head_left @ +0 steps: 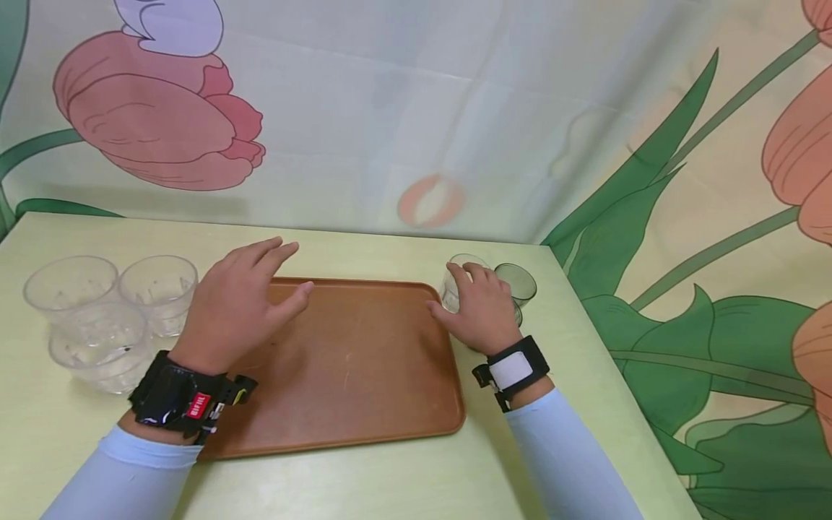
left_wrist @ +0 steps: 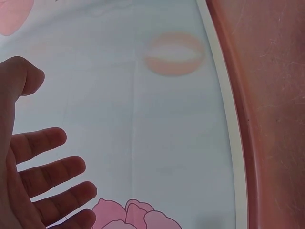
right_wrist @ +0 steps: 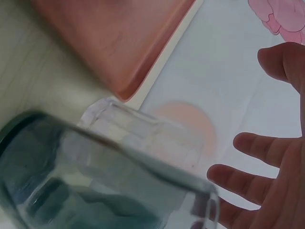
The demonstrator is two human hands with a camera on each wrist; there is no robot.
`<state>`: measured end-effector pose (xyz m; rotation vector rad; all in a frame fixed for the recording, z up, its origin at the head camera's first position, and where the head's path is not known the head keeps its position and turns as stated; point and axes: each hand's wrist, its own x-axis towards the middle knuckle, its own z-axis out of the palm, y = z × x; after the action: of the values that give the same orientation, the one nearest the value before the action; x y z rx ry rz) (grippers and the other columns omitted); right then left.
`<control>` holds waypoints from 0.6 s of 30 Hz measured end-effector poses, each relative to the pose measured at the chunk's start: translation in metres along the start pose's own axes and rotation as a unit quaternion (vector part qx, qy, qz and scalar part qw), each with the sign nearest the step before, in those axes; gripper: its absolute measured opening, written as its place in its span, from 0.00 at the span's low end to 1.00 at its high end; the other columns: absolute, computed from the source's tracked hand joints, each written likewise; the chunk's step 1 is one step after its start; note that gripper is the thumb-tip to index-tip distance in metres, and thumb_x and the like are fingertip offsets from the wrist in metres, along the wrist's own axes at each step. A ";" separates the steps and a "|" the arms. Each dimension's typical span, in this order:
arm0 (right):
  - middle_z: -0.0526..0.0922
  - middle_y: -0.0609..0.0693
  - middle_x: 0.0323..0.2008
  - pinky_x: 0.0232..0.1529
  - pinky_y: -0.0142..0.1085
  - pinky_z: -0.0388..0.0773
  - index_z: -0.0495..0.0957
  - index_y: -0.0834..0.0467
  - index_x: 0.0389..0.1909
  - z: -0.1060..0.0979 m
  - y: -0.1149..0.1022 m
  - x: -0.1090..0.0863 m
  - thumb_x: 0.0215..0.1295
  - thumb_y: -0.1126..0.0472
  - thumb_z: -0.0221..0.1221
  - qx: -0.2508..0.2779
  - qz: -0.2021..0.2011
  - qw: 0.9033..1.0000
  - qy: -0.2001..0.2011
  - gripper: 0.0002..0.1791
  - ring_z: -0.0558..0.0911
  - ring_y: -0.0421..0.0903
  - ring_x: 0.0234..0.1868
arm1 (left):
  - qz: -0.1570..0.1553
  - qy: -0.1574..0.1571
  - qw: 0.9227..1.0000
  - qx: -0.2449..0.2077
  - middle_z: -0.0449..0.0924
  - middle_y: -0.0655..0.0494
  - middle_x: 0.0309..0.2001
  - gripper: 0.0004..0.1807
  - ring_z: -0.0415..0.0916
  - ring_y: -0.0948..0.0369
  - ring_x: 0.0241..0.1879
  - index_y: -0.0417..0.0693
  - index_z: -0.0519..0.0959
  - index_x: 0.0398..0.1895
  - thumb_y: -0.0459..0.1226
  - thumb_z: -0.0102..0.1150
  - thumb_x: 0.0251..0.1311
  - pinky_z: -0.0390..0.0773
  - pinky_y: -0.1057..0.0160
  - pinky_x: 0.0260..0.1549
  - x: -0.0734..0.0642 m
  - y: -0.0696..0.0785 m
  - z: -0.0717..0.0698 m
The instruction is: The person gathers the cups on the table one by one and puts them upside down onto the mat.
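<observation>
My left hand (head_left: pixel 237 303) hovers above the left part of a brown tray (head_left: pixel 364 354), fingers spread and holding nothing. In the left wrist view its fingers (left_wrist: pixel 52 176) are apart, with the thumb raised. My right hand (head_left: pixel 481 307) is over the glasses beside the tray's right edge, its fingers extended. A clear glass (head_left: pixel 449 296) there is partly covered by this hand, and a grey-tinted glass (head_left: pixel 516 282) stands behind it. Part of another tinted glass (head_left: pixel 518 315) shows beside the wrist. In the right wrist view, the fingers (right_wrist: pixel 243 183) lie just beyond the clear glass (right_wrist: pixel 143 133).
Three clear glasses, one at the back left (head_left: pixel 70 285), one beside it (head_left: pixel 159 289) and one in front (head_left: pixel 97 357), stand close together left of the tray. The pale table (head_left: pixel 403 256) ends at a printed curtain (head_left: pixel 338 108) behind and another on the right.
</observation>
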<state>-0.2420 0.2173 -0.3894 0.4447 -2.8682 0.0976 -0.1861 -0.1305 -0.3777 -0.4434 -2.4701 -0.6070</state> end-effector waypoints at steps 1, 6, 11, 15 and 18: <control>0.73 0.59 0.63 0.60 0.61 0.70 0.68 0.52 0.70 0.001 0.002 -0.001 0.62 0.32 0.55 -0.001 0.003 1.000 -0.002 0.42 0.72 0.61 0.64 | 0.000 0.000 1.000 0.000 0.76 0.39 0.63 0.32 0.74 0.41 0.61 0.44 0.76 0.64 0.52 0.62 0.60 0.76 0.39 0.55 0.000 0.000 0.000; 0.73 0.60 0.64 0.60 0.61 0.70 0.67 0.51 0.71 0.003 0.012 -0.004 0.62 0.31 0.55 -0.005 0.012 1.000 -0.006 0.42 0.72 0.62 0.62 | -0.001 0.000 1.000 0.001 0.76 0.39 0.63 0.32 0.74 0.41 0.61 0.44 0.76 0.63 0.52 0.62 0.60 0.76 0.39 0.55 -0.001 -0.001 0.001; 0.74 0.60 0.62 0.57 0.61 0.72 0.69 0.52 0.69 0.006 0.020 -0.005 0.61 0.31 0.55 -0.011 0.012 1.000 0.001 0.42 0.74 0.63 0.61 | 0.000 -0.001 1.000 0.001 0.76 0.39 0.63 0.32 0.74 0.41 0.61 0.44 0.76 0.63 0.52 0.62 0.60 0.76 0.39 0.55 -0.001 0.000 0.001; 0.75 0.61 0.61 0.56 0.61 0.73 0.69 0.53 0.69 0.007 0.025 -0.008 0.61 0.32 0.56 -0.014 0.010 1.000 0.002 0.41 0.75 0.63 0.60 | 0.000 -0.004 1.000 0.002 0.76 0.39 0.63 0.32 0.74 0.41 0.61 0.44 0.76 0.64 0.52 0.62 0.60 0.76 0.39 0.55 -0.001 0.000 0.002; 0.75 0.61 0.60 0.56 0.61 0.73 0.70 0.53 0.68 0.007 0.028 -0.008 0.62 0.33 0.57 -0.013 0.011 1.000 0.004 0.40 0.75 0.64 0.60 | -0.001 -0.006 1.000 0.003 0.75 0.39 0.63 0.32 0.74 0.41 0.61 0.44 0.76 0.64 0.52 0.62 0.60 0.76 0.38 0.55 0.000 0.000 0.002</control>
<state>-0.2446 0.2460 -0.3992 0.4066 -2.8641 0.0644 -0.1866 -0.1295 -0.3792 -0.4443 -2.4829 -0.6000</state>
